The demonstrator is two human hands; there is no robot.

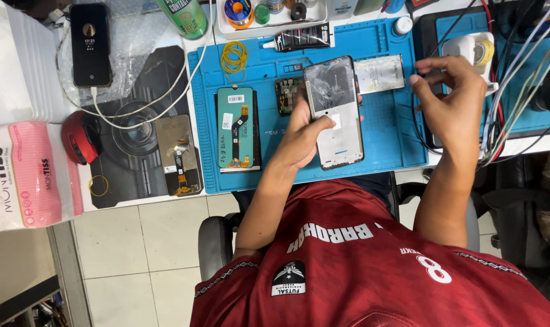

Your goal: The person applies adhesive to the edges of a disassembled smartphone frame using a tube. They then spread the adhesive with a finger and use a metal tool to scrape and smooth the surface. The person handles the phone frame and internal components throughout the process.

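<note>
Phone frame (337, 115) sits tilted in the left hand (304, 130), fingers wrapped around its edge, above the blue mat (396, 139); the right hand (447, 91) hovers half-curled, holding nothing. Loose one-handed grip could let it slip onto the circuit board (287, 94).

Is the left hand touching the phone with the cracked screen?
Touching. The head view shows the left hand gripping the opened phone, its thumb lying across the phone's face and its fingers wrapped behind it, above the blue mat.

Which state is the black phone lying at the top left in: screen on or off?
On. The black phone shows a lit display with small bright figures and a round icon, and a white cable runs from its lower end.
</note>
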